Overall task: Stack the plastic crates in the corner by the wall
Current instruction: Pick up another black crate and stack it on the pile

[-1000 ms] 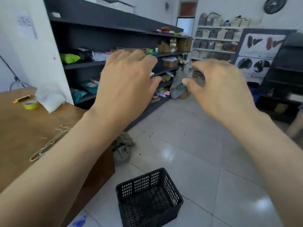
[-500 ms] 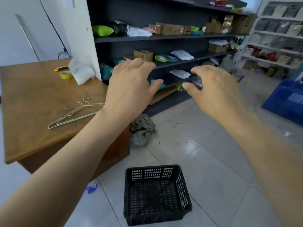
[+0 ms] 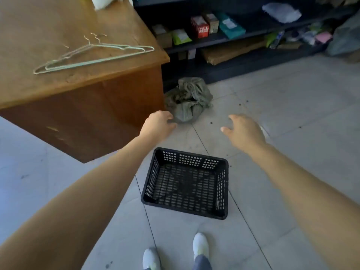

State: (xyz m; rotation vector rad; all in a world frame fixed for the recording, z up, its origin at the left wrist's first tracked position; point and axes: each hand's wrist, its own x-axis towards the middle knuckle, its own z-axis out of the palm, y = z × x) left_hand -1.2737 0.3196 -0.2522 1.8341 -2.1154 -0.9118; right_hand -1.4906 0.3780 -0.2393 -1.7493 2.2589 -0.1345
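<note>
Black crate (image 3: 186,184) sits empty and upright on the tiled floor (image 3: 282,117), just ahead of the person's shoes (image 3: 200,244) and right of the wooden counter (image 3: 81,114). Both hands are out above and past the crate's far rim, gripping nothing: left hand (image 3: 158,124) fingers curled downward, right hand (image 3: 244,130) fingers spread loose, neither touching the crate. Crumpled green cloth (image 3: 188,102) lies on the floor just beyond the left hand at the foot of the dark shelves (image 3: 243,34); wire hangers (image 3: 93,55) lie on the counter.
</note>
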